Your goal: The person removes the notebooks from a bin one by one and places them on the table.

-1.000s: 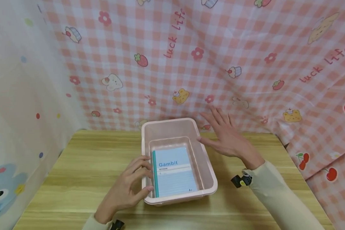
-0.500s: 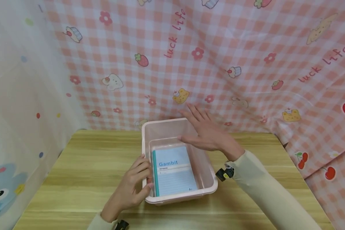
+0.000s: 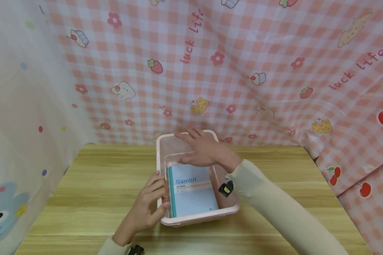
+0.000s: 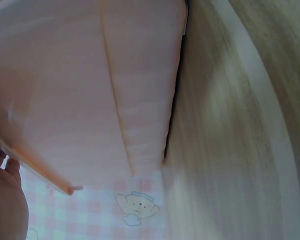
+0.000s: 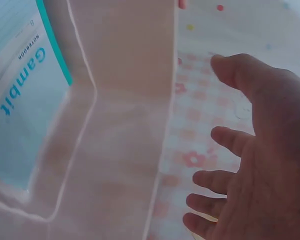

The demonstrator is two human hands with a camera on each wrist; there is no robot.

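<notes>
Head view: my left hand [image 3: 145, 203] is gripping pink bin [image 3: 199, 216] at left rim; notebook [image 3: 194, 194] is lying inside. Right hand [image 3: 202, 150], fingers spread, is hovering over far end. Wrist camera [image 3: 226, 189], hanging near right rim, could be catching there, tipping bin.

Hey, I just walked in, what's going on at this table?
A person's left hand grips the left rim of a pale pink, rectangular plastic bin on a wood-grain table. Their right hand is open over the bin's far end, holding nothing. A light-blue paper notebook with a teal spine, marked Gambit, lies inside the bin.
</notes>
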